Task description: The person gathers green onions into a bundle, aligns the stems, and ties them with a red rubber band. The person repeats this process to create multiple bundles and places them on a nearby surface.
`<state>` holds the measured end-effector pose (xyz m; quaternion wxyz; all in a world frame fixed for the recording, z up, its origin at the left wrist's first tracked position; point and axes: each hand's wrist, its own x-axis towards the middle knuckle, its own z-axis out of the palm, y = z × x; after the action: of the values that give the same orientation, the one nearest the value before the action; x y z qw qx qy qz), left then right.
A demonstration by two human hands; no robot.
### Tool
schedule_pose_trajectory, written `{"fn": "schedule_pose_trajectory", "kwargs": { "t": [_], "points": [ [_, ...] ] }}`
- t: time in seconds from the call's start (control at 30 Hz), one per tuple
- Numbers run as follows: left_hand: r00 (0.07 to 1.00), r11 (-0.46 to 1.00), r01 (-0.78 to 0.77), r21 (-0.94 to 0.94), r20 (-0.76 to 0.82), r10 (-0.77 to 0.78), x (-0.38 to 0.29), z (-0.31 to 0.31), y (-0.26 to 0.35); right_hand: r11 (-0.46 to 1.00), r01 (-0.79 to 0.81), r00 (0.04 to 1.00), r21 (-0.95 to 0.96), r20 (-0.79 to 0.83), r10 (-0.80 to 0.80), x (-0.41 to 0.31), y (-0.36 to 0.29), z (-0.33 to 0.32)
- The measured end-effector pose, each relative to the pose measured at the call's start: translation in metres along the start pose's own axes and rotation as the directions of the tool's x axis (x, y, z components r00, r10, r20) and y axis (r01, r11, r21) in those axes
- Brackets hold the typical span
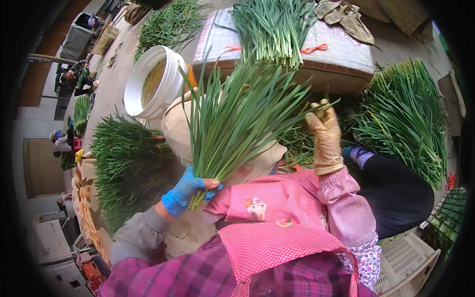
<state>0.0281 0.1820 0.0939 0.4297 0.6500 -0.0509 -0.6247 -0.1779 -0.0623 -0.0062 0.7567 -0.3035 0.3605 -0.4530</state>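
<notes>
A fanned bunch of long green leaves, probably garlic chives (pixel 232 115), rises from my left hand (pixel 193 189), which wears a torn blue glove with the thumb bare. That hand grips the pale stem ends, and the leaf tips spread up and to the right. My right hand (pixel 326 137), in a tan rubber glove, is raised at the bunch's right side. Its fingers pinch a thin green leaf blade (pixel 315 108). Beyond the bunch, a neat pile of chives (pixel 274 33) lies on a box covered with a white woven sack (pixel 337 52); red ties lie beside it.
A white bucket (pixel 169 96) holding brownish liquid stands beyond my left hand. Large chive heaps lie at left (pixel 126 159) and right (pixel 404 118). A beige plastic crate (pixel 404 263) is at lower right. Other people (pixel 79 78) sit working at far left.
</notes>
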Motion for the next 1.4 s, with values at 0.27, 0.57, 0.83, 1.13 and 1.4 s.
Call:
{"fn": "schedule_pose_trajectory", "kwargs": {
  "t": [0.27, 0.57, 0.83, 1.13, 1.4],
  "points": [
    [0.999, 0.999, -0.049, 0.013, -0.016, 0.049, -0.001, -0.006, -0.018, 0.253, 0.736, 0.669, -0.628, 0.617, -0.414, 0.022, -0.036, 0.059],
    [0.996, 0.992, -0.078, 0.102, -0.035, 0.082, -0.002, -0.003, -0.018, 0.225, 0.641, 0.751, -0.734, 0.66, 0.014, 0.021, -0.017, 0.103],
    [0.996, 0.992, -0.08, 0.098, -0.034, 0.083, -0.001, -0.001, -0.016, 0.21, 0.716, 0.675, -0.666, 0.737, 0.035, 0.026, -0.015, 0.098],
    [0.997, 0.98, -0.067, 0.189, -0.017, 0.071, -0.015, -0.009, -0.028, 0.486, 0.623, 0.773, -0.614, 0.383, -0.506, 0.045, -0.037, 0.073],
    [0.993, 0.958, -0.11, 0.266, 0.059, 0.098, -0.01, -0.018, -0.031, 0.683, 0.232, 0.734, -0.693, 0.585, 0.345, 0.078, -0.056, 0.122]
  ]
}}
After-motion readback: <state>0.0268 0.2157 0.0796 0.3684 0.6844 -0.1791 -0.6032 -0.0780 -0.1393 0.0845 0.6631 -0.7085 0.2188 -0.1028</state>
